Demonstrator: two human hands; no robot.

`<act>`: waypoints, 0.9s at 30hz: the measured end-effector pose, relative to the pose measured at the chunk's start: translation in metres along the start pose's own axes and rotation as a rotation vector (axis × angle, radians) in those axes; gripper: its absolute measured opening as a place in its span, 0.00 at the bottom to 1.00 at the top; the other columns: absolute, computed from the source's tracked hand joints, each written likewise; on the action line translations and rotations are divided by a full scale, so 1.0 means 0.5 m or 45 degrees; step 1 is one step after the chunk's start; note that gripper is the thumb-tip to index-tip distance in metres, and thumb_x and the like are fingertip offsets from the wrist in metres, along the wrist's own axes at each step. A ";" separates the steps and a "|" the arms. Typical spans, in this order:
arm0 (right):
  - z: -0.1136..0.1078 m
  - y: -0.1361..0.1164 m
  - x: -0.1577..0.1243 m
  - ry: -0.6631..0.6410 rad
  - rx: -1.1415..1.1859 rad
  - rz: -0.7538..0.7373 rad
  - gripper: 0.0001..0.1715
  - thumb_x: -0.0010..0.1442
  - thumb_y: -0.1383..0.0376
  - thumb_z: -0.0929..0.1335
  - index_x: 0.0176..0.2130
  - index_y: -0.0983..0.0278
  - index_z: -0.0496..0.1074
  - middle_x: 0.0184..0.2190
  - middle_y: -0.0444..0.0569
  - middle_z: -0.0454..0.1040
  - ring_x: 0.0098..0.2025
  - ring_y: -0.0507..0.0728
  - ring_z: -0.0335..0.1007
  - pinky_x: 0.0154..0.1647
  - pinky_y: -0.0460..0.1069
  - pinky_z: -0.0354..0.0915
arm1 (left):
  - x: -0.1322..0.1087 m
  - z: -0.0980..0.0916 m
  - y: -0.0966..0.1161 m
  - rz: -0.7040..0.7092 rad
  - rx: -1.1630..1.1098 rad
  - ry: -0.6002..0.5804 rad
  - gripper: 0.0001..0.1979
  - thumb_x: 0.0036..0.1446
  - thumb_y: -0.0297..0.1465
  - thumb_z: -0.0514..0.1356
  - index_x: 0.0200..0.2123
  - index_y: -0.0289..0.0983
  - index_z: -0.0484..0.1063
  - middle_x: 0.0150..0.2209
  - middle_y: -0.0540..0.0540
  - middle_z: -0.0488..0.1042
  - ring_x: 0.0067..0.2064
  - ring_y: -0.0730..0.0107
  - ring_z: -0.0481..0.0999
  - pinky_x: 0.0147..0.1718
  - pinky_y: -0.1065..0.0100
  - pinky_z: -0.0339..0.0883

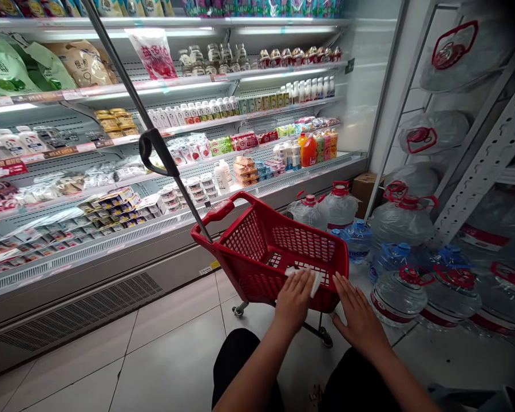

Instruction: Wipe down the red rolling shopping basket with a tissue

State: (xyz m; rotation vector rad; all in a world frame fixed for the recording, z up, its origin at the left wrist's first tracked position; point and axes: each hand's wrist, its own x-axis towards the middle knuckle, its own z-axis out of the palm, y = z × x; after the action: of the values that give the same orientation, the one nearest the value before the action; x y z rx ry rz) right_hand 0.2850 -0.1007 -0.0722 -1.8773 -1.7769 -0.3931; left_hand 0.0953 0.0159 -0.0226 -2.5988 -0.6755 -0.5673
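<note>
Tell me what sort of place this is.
Most likely a supermarket or convenience store. An open chiller case holds rows of packaged dairy and drinks, large water jugs are stacked on the floor, and the left hand presses a white cloth on a red shopping basket.

Lit open chiller [163, 91] along left wall, stocked shelves; pale tiled floor [111, 366]; white metal racking [489, 154] right, bagged water jugs [403, 220] beneath.
</note>
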 end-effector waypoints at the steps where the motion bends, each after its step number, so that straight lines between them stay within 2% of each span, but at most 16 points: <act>1: 0.000 -0.001 0.001 0.003 -0.010 0.004 0.51 0.65 0.62 0.61 0.77 0.61 0.32 0.78 0.50 0.43 0.77 0.63 0.44 0.74 0.65 0.52 | -0.007 -0.004 -0.023 -0.049 0.017 -0.002 0.32 0.68 0.23 0.49 0.74 0.35 0.54 0.74 0.44 0.54 0.74 0.67 0.54 0.71 0.61 0.54; 4: 0.005 -0.010 0.007 -0.003 0.001 0.002 0.51 0.66 0.62 0.60 0.77 0.60 0.31 0.78 0.49 0.43 0.77 0.63 0.45 0.74 0.64 0.52 | -0.027 -0.010 -0.067 -0.191 0.055 0.002 0.33 0.66 0.21 0.49 0.74 0.33 0.53 0.74 0.42 0.56 0.74 0.64 0.54 0.71 0.57 0.56; 6: 0.011 -0.021 0.011 -0.004 0.039 0.004 0.51 0.65 0.62 0.61 0.77 0.61 0.30 0.78 0.50 0.43 0.77 0.64 0.45 0.74 0.65 0.52 | -0.034 -0.007 -0.067 -0.273 0.069 0.007 0.33 0.66 0.22 0.49 0.74 0.32 0.52 0.73 0.41 0.56 0.74 0.62 0.55 0.70 0.55 0.57; 9: 0.019 -0.042 0.014 0.025 0.106 0.033 0.52 0.65 0.62 0.61 0.77 0.61 0.31 0.78 0.51 0.43 0.77 0.65 0.44 0.74 0.65 0.52 | -0.030 0.009 -0.022 -0.304 0.054 0.026 0.33 0.67 0.22 0.50 0.74 0.32 0.53 0.74 0.41 0.56 0.74 0.61 0.55 0.70 0.55 0.59; 13: 0.020 -0.057 0.014 0.041 0.138 0.036 0.52 0.65 0.63 0.62 0.77 0.64 0.31 0.77 0.54 0.43 0.77 0.65 0.44 0.74 0.65 0.52 | -0.005 0.033 0.073 -0.137 0.027 0.081 0.30 0.69 0.26 0.50 0.73 0.33 0.56 0.75 0.43 0.53 0.74 0.62 0.54 0.70 0.58 0.58; 16: 0.013 -0.047 0.013 0.030 0.087 0.005 0.52 0.65 0.64 0.62 0.77 0.64 0.31 0.77 0.55 0.44 0.76 0.64 0.47 0.74 0.65 0.51 | 0.007 0.035 0.101 -0.047 0.042 0.070 0.31 0.70 0.29 0.50 0.73 0.31 0.54 0.76 0.42 0.49 0.75 0.64 0.51 0.70 0.60 0.56; 18: 0.008 -0.035 0.014 0.011 0.036 -0.022 0.51 0.64 0.66 0.61 0.77 0.62 0.33 0.77 0.53 0.46 0.76 0.63 0.47 0.74 0.65 0.50 | 0.005 0.031 0.085 0.025 0.032 0.050 0.31 0.70 0.29 0.50 0.74 0.32 0.53 0.76 0.43 0.49 0.75 0.65 0.51 0.71 0.61 0.54; 20: 0.006 -0.021 0.014 0.001 0.000 -0.044 0.51 0.63 0.67 0.60 0.77 0.61 0.33 0.77 0.51 0.47 0.76 0.62 0.47 0.75 0.65 0.48 | -0.004 0.024 0.046 0.050 0.016 0.050 0.32 0.68 0.26 0.50 0.74 0.34 0.53 0.75 0.44 0.50 0.75 0.66 0.52 0.71 0.62 0.52; 27: 0.018 0.013 0.022 -0.028 0.018 -0.037 0.50 0.65 0.66 0.60 0.77 0.60 0.32 0.77 0.49 0.47 0.76 0.62 0.46 0.75 0.64 0.48 | -0.056 -0.015 -0.132 -0.204 0.098 0.000 0.37 0.63 0.20 0.49 0.75 0.34 0.50 0.74 0.41 0.55 0.74 0.64 0.54 0.71 0.57 0.55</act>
State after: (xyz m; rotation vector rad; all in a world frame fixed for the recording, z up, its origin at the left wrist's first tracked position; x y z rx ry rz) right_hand 0.2912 -0.0865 -0.0746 -1.8549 -1.8186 -0.3710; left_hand 0.0360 0.0552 -0.0115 -2.4882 -0.8932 -0.5769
